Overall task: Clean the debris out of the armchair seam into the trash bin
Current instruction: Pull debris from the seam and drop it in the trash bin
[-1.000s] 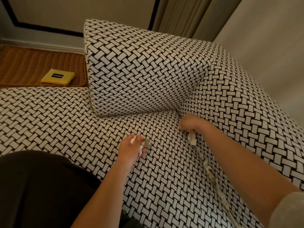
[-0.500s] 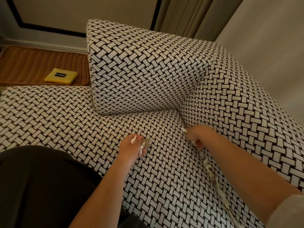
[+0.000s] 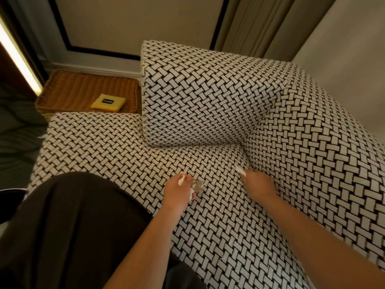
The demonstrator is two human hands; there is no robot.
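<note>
The armchair [image 3: 208,105] wears a black-and-white woven pattern. Its seam [image 3: 248,157] runs between the seat and the right side panel. My left hand [image 3: 179,191] hovers over the seat and grips several scraps of white and grey paper debris [image 3: 196,185]. Just to its right, my right hand [image 3: 257,182] sits at the seam and pinches a white paper scrap [image 3: 240,171] that sticks up from its fingers. My right forearm hides the lower stretch of the seam. No trash bin is in view.
A brown wicker tray [image 3: 68,94] stands on the floor behind the seat, with a yellow pad [image 3: 108,102] on it. My dark trouser leg [image 3: 73,226] covers the seat's front left. Wall and curtain rise behind the chair.
My right hand has pulled a white scrap up out of the seam and shifted toward the left hand. The camera has swung right and down. The left hand keeps its scraps.
</note>
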